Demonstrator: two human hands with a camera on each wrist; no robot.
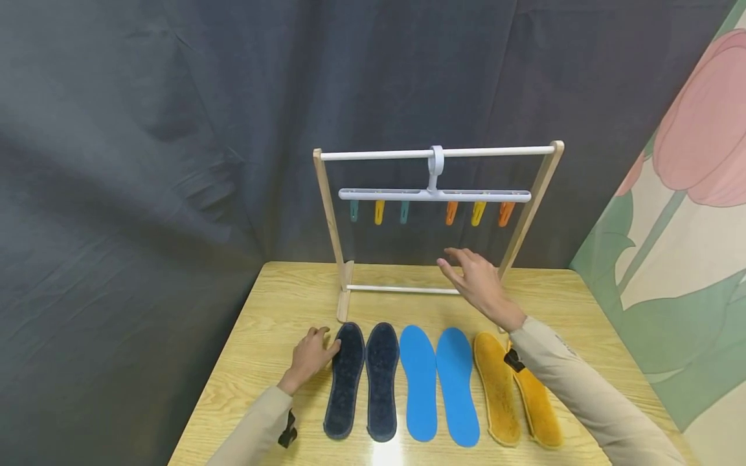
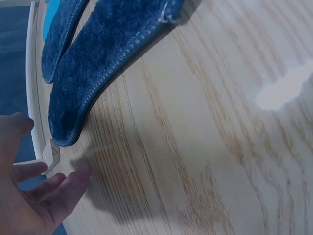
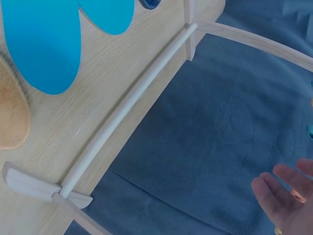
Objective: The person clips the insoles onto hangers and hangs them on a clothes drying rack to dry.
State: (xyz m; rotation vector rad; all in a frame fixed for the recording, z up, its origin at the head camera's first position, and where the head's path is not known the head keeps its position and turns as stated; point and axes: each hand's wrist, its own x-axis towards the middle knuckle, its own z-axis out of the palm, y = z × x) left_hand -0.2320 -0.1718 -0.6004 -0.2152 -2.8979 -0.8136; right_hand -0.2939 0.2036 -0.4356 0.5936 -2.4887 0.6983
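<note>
My left hand (image 1: 313, 355) is over the left edge of the outer dark insole (image 1: 344, 382), fingers loosely bent and gripping nothing. In the left wrist view its fingertips (image 2: 83, 177) hover near the insole's rounded end. A second dark insole (image 1: 382, 382) lies beside it. My right hand (image 1: 474, 279) is raised in front of the rack, thumb and fingers apart with nothing between them. Above it, a white hanger (image 1: 396, 194) carries several clips, among them an orange clip (image 1: 451, 213) and a yellow clip (image 1: 478, 213).
Two blue insoles (image 1: 418, 383) and two yellow fuzzy insoles (image 1: 497, 388) continue the row on the wooden table (image 1: 262, 310). The rack's wooden post (image 1: 533, 200) and low white bar (image 1: 402, 289) stand behind them. A dark curtain (image 1: 175, 162) hangs at the back.
</note>
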